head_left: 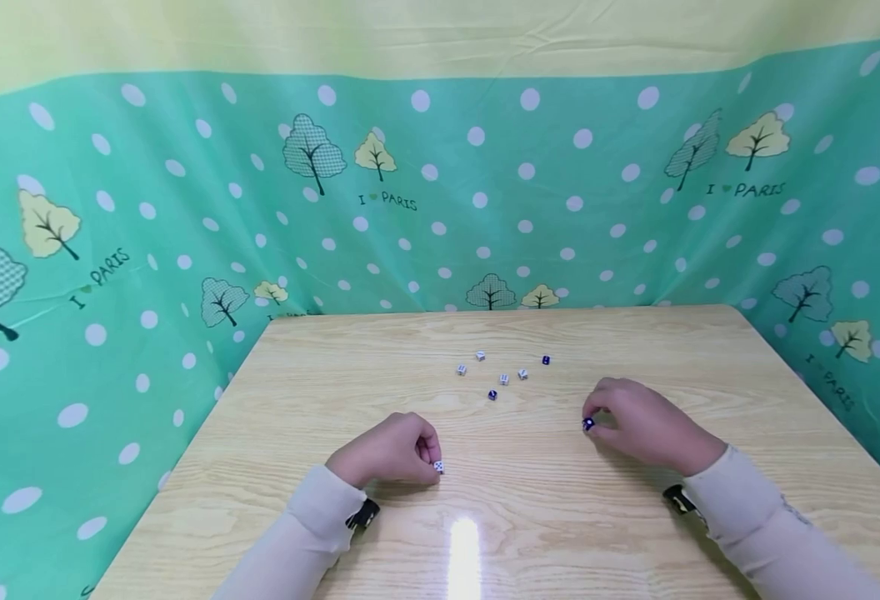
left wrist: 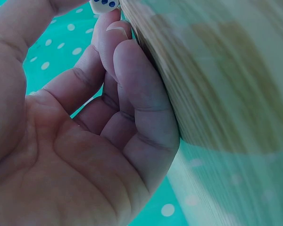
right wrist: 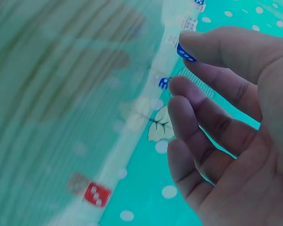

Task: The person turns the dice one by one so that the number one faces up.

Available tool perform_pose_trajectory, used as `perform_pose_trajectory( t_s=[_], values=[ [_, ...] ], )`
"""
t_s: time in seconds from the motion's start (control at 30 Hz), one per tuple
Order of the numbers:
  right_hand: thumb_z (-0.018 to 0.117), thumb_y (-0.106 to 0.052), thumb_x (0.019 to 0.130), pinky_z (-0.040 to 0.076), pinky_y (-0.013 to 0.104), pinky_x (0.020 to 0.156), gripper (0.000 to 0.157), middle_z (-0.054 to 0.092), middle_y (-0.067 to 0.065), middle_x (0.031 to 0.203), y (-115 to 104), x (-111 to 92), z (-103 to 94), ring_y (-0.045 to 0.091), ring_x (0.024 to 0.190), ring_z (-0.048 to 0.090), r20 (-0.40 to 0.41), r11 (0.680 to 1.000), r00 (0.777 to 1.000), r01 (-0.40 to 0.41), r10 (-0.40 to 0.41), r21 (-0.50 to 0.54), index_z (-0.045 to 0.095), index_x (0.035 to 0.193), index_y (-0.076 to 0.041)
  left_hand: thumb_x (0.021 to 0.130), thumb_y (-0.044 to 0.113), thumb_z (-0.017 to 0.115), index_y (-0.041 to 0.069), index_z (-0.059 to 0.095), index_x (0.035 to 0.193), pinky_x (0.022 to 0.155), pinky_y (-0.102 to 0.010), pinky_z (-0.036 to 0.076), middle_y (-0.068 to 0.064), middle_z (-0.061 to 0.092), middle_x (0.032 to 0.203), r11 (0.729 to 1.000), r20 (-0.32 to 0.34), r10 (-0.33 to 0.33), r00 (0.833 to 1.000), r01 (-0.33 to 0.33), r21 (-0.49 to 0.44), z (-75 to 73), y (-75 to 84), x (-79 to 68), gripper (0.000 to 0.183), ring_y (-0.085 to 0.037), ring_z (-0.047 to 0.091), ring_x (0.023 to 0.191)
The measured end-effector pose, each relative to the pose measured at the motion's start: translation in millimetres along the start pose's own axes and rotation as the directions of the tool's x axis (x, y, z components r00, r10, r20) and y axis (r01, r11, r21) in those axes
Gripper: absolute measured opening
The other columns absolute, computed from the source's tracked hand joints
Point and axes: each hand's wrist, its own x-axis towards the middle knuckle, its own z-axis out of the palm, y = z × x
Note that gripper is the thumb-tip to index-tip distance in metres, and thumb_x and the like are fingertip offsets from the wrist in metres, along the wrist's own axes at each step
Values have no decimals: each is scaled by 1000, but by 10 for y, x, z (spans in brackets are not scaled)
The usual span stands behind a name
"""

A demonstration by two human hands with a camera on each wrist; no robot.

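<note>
My left hand (head_left: 395,450) pinches a white die (head_left: 438,467) with dark pips between thumb and fingertips, low at the tabletop. In the left wrist view only a lower part of that white die (left wrist: 104,5) shows, at the top edge. To the right, my right hand (head_left: 646,421) pinches a dark blue die (head_left: 587,424) with white pips. The right wrist view shows this blue die (right wrist: 186,53) between thumb and index finger, the other fingers loosely bent. A red die (right wrist: 98,194) lies on the table there; I cannot make it out in the head view.
Beyond the hands, several white dice (head_left: 504,379) lie scattered with a blue die (head_left: 492,395) in front and another blue die (head_left: 546,360) at the right. The wooden table (head_left: 335,358) meets a green dotted cloth (head_left: 380,250) at its back and sides.
</note>
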Motion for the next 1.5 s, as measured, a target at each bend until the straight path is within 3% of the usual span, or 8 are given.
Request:
perform_pose_trajectory(
  t_s=[0.23,0.43,0.6,0.7,1.1,1.5],
  values=[
    [86,-18,82,55,47,87,14,67,-4,103,160,-100,-93,23,100,64,-49,1000,999,-15,14,-13,77,90,-26,72,9,83,18,70,77,65,-28,50,5,65,73,1000,-2,-1,1000,1,3,10,-33,6,17,-10,57,68],
    [83,-15,83,54,42,78,14,67,-1,104,354,-224,-201,24,97,63,-74,999,996,-40,40,2,77,89,-26,72,9,83,18,70,77,65,-28,50,5,65,73,1000,-1,4,1000,-4,2,11,-32,6,17,-10,57,68],
    [84,-12,82,55,49,85,14,69,3,105,519,-291,-257,29,101,66,-99,998,993,-59,59,-2,77,90,-21,73,8,83,18,70,78,65,-27,50,4,65,73,1000,0,6,1000,-6,1,-5,-12,-4,16,-10,57,67],
    [83,-12,83,54,55,90,13,69,7,107,597,-310,-283,34,105,66,-87,996,992,-88,88,10,78,93,-19,73,8,82,17,70,78,65,-27,50,4,65,73,1000,3,3,1000,-3,-6,-9,-2,-16,16,-10,57,67],
    [82,-14,85,53,58,87,13,69,14,111,837,-331,-321,39,105,64,-47,981,980,-192,193,33,76,97,-15,74,8,83,18,70,77,63,-27,50,4,65,73,1000,5,3,1000,-3,-4,-18,13,-20,16,-10,56,66],
    [81,-14,85,51,61,88,12,69,15,110,929,-341,-273,41,106,64,-25,977,977,-209,210,48,76,95,-15,74,9,82,18,69,77,63,-27,49,5,65,72,1000,3,-1,1000,1,1,-18,6,-14,16,-9,56,66]
  ],
)
